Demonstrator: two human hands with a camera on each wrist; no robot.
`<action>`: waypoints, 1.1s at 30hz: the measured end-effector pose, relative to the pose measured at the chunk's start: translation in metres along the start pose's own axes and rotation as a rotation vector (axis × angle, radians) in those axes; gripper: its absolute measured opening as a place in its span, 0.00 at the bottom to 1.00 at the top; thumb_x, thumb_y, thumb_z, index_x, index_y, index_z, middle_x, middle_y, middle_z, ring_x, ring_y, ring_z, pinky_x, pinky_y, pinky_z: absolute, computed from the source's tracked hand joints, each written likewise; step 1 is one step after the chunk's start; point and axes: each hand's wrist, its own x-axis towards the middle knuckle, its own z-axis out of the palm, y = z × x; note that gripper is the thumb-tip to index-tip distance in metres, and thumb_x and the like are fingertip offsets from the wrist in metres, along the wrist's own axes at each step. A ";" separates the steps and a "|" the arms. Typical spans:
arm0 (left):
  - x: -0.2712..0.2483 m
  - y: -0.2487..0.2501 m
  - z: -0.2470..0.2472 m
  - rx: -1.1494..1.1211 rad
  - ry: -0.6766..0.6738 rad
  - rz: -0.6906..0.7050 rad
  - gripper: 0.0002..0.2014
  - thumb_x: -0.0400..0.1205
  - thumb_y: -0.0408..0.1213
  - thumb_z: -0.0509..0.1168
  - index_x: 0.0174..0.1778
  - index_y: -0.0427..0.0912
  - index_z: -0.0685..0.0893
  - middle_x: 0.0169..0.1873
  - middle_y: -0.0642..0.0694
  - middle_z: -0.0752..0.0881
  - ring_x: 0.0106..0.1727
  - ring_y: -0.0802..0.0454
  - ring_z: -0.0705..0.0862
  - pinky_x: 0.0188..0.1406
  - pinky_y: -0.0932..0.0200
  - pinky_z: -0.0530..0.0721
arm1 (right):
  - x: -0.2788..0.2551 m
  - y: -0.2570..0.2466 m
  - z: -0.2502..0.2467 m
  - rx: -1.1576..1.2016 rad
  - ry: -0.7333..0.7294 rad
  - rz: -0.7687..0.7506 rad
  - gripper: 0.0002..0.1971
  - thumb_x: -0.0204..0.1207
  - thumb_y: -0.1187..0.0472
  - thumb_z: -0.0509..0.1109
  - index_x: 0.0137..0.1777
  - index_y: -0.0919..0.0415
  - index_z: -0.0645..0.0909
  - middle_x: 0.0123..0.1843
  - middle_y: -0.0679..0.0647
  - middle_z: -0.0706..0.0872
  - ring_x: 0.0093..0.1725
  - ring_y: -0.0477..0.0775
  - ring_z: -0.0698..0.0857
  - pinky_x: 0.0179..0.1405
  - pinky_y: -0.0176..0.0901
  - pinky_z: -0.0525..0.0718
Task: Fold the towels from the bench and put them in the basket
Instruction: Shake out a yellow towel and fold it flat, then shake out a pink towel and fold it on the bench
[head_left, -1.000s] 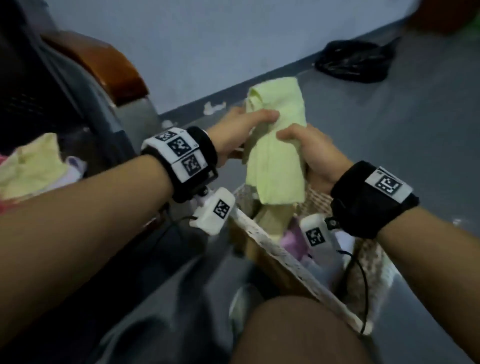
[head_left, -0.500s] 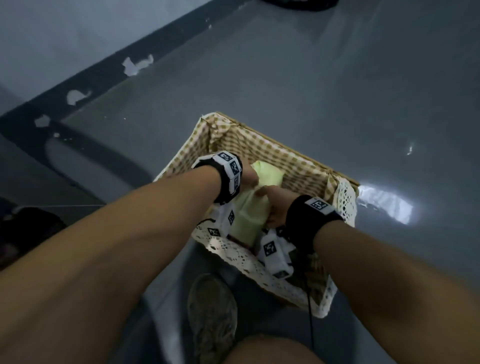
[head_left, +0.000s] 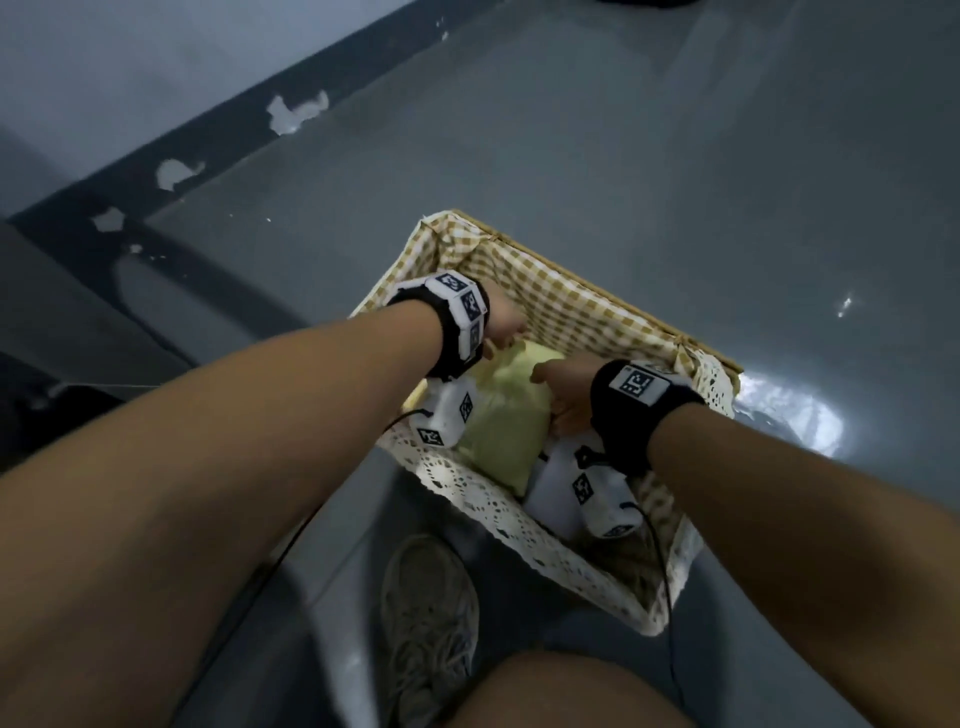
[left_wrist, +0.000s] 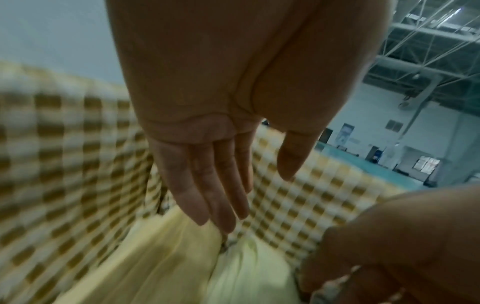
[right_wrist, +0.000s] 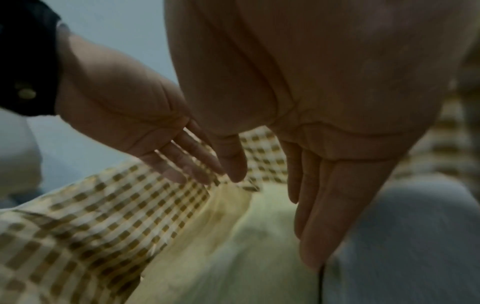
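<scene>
A folded yellow-green towel lies inside the wicker basket, which has a gingham liner and a lace rim. My left hand hovers over the towel's far end, fingers straight and holding nothing; in the left wrist view those fingers point down at the towel. My right hand is at the towel's right side. The right wrist view shows the right hand flat and straight, fingertips just at the towel. The bench is out of view.
A pale grey-white cloth lies in the basket to the right of the towel. The basket stands on a grey floor, near a dark wall base. My shoe and knee are just in front of it.
A second ago both hands held the towel up above the basket. They lowered it in, and now the fingers have straightened and let go.
</scene>
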 end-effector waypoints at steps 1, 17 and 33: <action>-0.008 0.003 -0.008 -0.067 0.006 0.031 0.10 0.83 0.44 0.68 0.47 0.40 0.87 0.52 0.41 0.92 0.44 0.46 0.91 0.44 0.51 0.90 | -0.011 -0.008 -0.003 -0.064 0.037 -0.054 0.28 0.81 0.48 0.70 0.74 0.65 0.74 0.52 0.62 0.84 0.50 0.66 0.88 0.54 0.59 0.90; -0.331 -0.168 -0.168 -0.097 0.675 0.191 0.03 0.82 0.42 0.70 0.47 0.49 0.88 0.43 0.53 0.92 0.43 0.55 0.91 0.52 0.55 0.88 | -0.268 -0.165 0.152 -0.494 -0.344 -0.979 0.11 0.83 0.57 0.69 0.60 0.62 0.84 0.53 0.59 0.91 0.47 0.55 0.90 0.47 0.43 0.85; -0.473 -0.484 -0.110 0.174 0.746 -0.577 0.34 0.73 0.49 0.74 0.74 0.48 0.72 0.66 0.38 0.78 0.64 0.36 0.80 0.63 0.45 0.81 | -0.324 -0.179 0.467 -1.188 -0.416 -1.271 0.18 0.79 0.55 0.73 0.65 0.63 0.86 0.56 0.59 0.91 0.52 0.56 0.89 0.49 0.45 0.85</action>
